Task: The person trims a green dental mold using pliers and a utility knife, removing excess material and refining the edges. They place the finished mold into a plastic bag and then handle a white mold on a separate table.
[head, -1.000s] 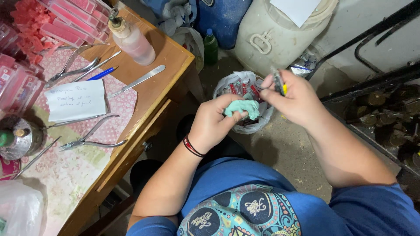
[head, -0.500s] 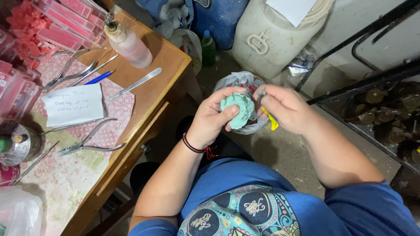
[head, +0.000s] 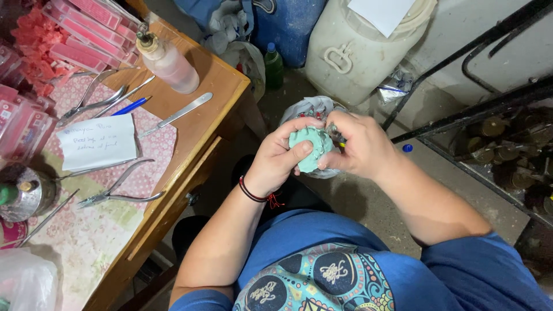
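Now both hands' grip is clamped on the green mould (head: 310,151), left hand (head: 277,164) under, right hand (head: 358,145) beside.

Flat pink boxes (head: 98,23) lie stacked in rows at the far left corner of the desk (head: 219,86), with more pink cases (head: 17,121) along its left edge; a white handwritten paper note (head: 98,141) lies on the patterned mat nearby. A white paper label (head: 383,14) sits atop the large white plastic jug (head: 357,57) on the floor; a small green bottle with a blue cap (head: 273,66) stands beside it.
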